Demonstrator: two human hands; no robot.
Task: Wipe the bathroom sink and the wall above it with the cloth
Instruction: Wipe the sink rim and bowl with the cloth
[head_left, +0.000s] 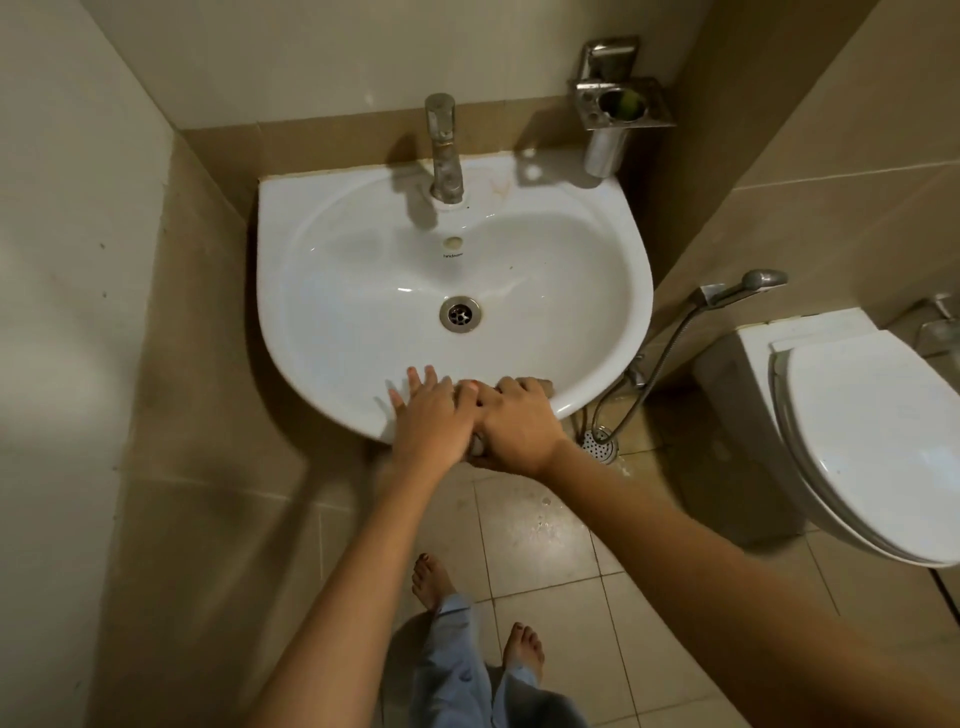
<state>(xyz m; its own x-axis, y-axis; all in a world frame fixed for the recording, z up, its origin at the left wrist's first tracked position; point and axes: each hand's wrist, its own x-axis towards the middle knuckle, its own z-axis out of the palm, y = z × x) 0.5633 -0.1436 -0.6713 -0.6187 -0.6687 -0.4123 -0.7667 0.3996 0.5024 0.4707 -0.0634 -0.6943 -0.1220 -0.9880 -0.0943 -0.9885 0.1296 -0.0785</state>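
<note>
The white sink (363, 291) hangs on the tiled wall (337, 140) under a metal tap (444, 150). Both my hands rest on the sink's front rim, touching each other. My left hand (428, 418) lies flat with its fingers spread on the porcelain. My right hand (517, 426) is closed just to its right, knuckles up. A small grey bit of cloth (477, 446) shows under the right palm; most of the cloth is hidden by the hand. The cream wall above the sink (363, 57) is bare.
A metal cup holder (618, 104) is fixed to the wall at the sink's back right. A spray hose (660, 364) hangs between sink and toilet (872, 431) on the right. A wall (78, 312) closes in the left side. My bare feet stand on wet floor tiles (545, 530).
</note>
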